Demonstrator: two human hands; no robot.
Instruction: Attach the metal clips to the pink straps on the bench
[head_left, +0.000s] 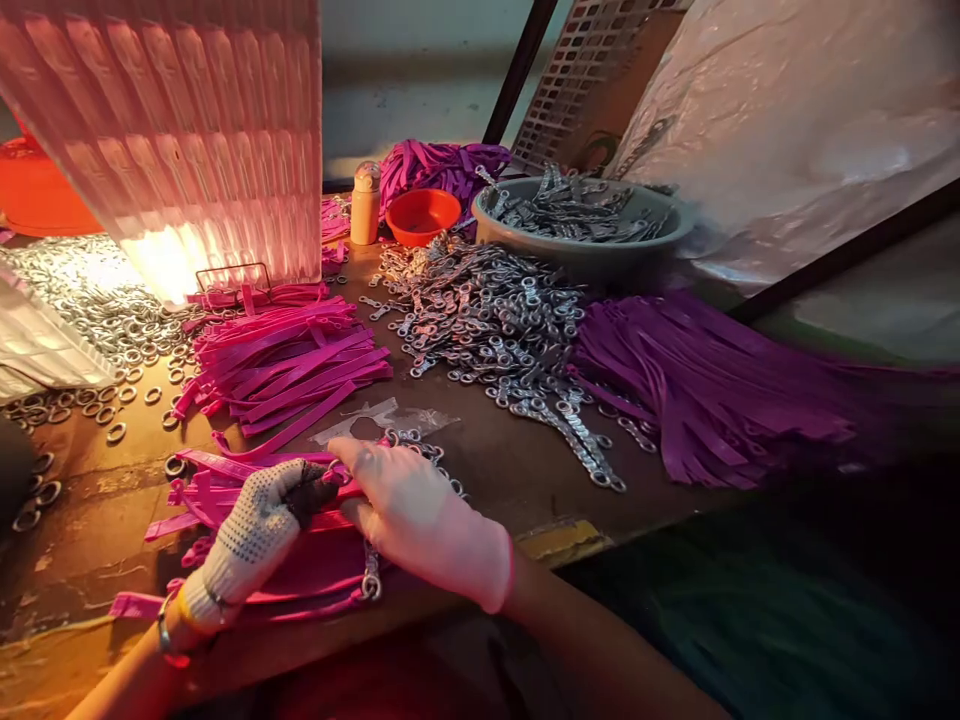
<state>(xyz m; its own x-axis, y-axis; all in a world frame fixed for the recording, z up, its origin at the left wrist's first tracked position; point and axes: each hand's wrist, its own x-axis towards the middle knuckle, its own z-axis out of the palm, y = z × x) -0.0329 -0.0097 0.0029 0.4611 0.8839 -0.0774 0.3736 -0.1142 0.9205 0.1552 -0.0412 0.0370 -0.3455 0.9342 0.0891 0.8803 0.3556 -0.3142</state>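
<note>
Magenta in the head view, a strap [348, 490] sits between the two hands, right at their fingertips. The left hand [256, 522], in a dotted glove, is closed on it from one side; the right hand [424, 510], in a pale glove, pinches it from the other. Loose straps [322, 575] lie on the tabletop [82, 540] beneath both hands, and metal links [487, 315] heap up beyond the right hand.

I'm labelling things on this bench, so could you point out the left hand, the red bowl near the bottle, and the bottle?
Left hand [257, 525]: head view, back of the dotted glove.
Red bowl [417, 237]: head view, front outer wall.
Bottle [365, 214]: head view, middle of its body.
</note>
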